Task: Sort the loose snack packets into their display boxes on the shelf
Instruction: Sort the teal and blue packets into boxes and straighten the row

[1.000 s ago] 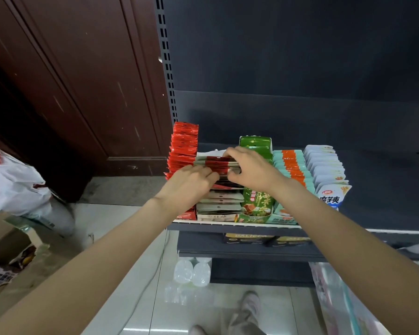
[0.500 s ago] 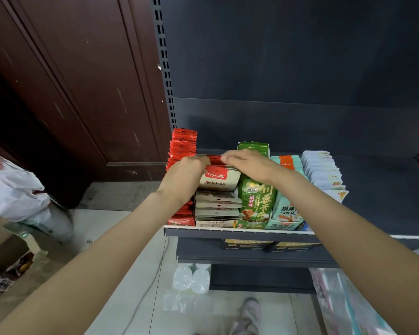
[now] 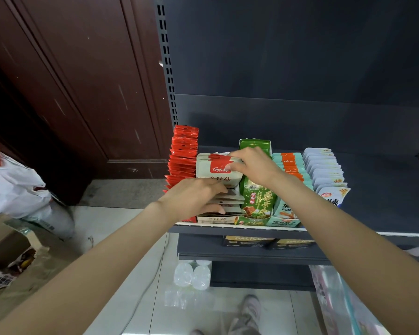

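A bundle of beige packets with red tops (image 3: 215, 172) stands upright in the second display box (image 3: 215, 220) on the shelf (image 3: 348, 234). My right hand (image 3: 252, 165) grips the bundle's top right edge. My left hand (image 3: 196, 199) lies lower, its fingers spread over the flat beige packets (image 3: 230, 201) stacked at the front of that box. To the left runs a row of red packets (image 3: 183, 155). To the right stand green packets (image 3: 258, 199), teal and orange packets (image 3: 289, 165) and white packets (image 3: 324, 170).
A dark wooden door (image 3: 70, 93) stands left of the shelf upright. White bags (image 3: 12, 187) and a cardboard box (image 3: 5, 243) lie on the floor at left. Water bottles (image 3: 191, 274) sit under the shelf. Dark boxes (image 3: 269, 241) sit on the lower shelf. My shoe (image 3: 247, 310) is below.
The beige bundle has tipped from lying flat to standing upright in its box. My left hand has dropped from the bundle's left edge to the flat packets in front.
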The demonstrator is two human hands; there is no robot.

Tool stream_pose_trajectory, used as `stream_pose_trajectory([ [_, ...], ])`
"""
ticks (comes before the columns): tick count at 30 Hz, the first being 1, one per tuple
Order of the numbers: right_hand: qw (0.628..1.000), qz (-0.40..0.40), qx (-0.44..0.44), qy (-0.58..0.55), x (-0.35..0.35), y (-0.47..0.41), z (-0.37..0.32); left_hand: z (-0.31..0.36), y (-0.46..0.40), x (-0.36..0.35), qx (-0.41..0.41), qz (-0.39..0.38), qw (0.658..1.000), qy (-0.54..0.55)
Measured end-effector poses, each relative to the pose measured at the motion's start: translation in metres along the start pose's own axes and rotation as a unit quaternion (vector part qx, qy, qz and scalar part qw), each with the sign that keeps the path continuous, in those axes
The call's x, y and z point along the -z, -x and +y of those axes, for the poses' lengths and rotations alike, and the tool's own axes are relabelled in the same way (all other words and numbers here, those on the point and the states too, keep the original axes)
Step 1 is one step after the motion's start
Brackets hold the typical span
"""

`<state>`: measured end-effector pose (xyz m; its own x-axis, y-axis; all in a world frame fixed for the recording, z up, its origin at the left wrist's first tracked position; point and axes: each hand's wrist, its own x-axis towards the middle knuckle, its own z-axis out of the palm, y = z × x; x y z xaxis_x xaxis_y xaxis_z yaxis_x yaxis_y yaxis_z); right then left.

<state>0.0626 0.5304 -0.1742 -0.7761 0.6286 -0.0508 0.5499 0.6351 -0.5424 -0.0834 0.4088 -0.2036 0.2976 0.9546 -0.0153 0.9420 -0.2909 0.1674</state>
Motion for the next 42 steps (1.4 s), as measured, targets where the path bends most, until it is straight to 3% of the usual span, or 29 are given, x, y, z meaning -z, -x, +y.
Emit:
stream_pose_trajectory([
  [2, 1.0, -0.001, 0.001, 0.0, 0.0, 0.001, 0.0, -0.004, 0.0, 0.002, 0.02, -0.022, 0.999, 0.023],
  [7, 1.0, -0.013, -0.008, 0.008, -0.002, 0.003, -0.001, -0.003, -0.005, 0.006, 0.013, 0.001, 0.991, -0.134],
  [10, 0.997, -0.053, -0.031, -0.044, -0.001, 0.008, -0.002, -0.005, -0.01, 0.008, 0.057, 0.05, 0.989, -0.124],
  [12, 0.997, -0.067, -0.026, -0.013, -0.003, 0.011, 0.0, -0.003, -0.009, 0.004, 0.081, 0.077, 0.989, -0.101],
  [15, 0.997, -0.019, -0.015, 0.072, -0.011, 0.01, 0.003, 0.001, -0.002, -0.004, 0.068, 0.202, 0.974, -0.076],
  [17, 0.997, 0.014, -0.01, 0.081, -0.014, 0.007, 0.003, 0.001, 0.002, -0.01, -0.006, 0.285, 0.956, -0.064],
  [19, 0.996, 0.019, -0.009, 0.081, -0.015, 0.005, 0.003, -0.003, 0.007, -0.012, -0.088, 0.204, 0.975, -0.028],
  [22, 0.998, 0.01, -0.009, 0.064, -0.015, 0.004, 0.004, -0.001, 0.012, -0.011, -0.03, 0.008, 0.999, 0.013],
  [29, 0.998, 0.012, -0.022, 0.06, -0.015, 0.0, 0.004, 0.004, -0.002, -0.012, -0.032, -0.12, 0.982, -0.143],
  [32, 0.997, 0.021, -0.028, 0.066, -0.016, 0.001, 0.004, 0.006, -0.008, -0.011, -0.011, -0.11, 0.977, -0.181],
  [38, 0.997, 0.003, -0.033, 0.072, -0.006, -0.004, -0.002, 0.001, -0.013, 0.0, 0.036, -0.053, 0.987, -0.145],
  [42, 0.996, -0.016, -0.029, 0.084, -0.003, -0.007, -0.003, 0.004, -0.013, 0.001, 0.048, -0.059, 0.989, -0.127],
])
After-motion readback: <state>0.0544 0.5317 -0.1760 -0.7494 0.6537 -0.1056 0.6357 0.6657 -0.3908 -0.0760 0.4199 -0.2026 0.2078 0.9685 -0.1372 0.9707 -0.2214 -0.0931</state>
